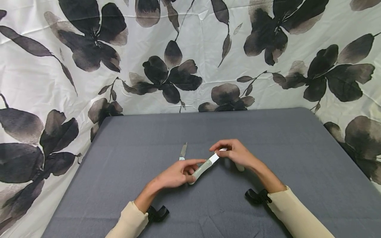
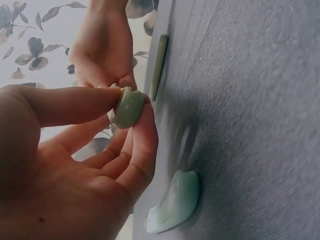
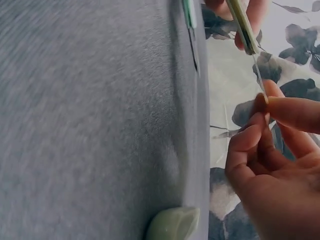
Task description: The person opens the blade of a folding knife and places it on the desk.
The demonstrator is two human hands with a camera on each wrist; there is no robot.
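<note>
A knife with a pale green handle (image 1: 202, 171) is held up over the table, slanting between both hands. My left hand (image 1: 175, 173) grips it by the handle; in the left wrist view the thumb and fingers pinch the handle's butt end (image 2: 129, 110). At the other end, my right hand (image 1: 239, 154) pinches the bright blade (image 1: 214, 158) near its tip between thumb and fingers. The right wrist view shows the thin blade (image 3: 259, 75) edge-on, running from the handle to those fingertips.
A second knife (image 1: 183, 151) lies beyond the left hand, blade pointing away; its mint handle (image 2: 177, 202) shows in the left wrist view. Under the right hand lies another pale green handle (image 1: 239, 167), mostly hidden. Grey cloth covers the table (image 1: 134, 138); a floral sheet (image 1: 208, 49) hangs behind.
</note>
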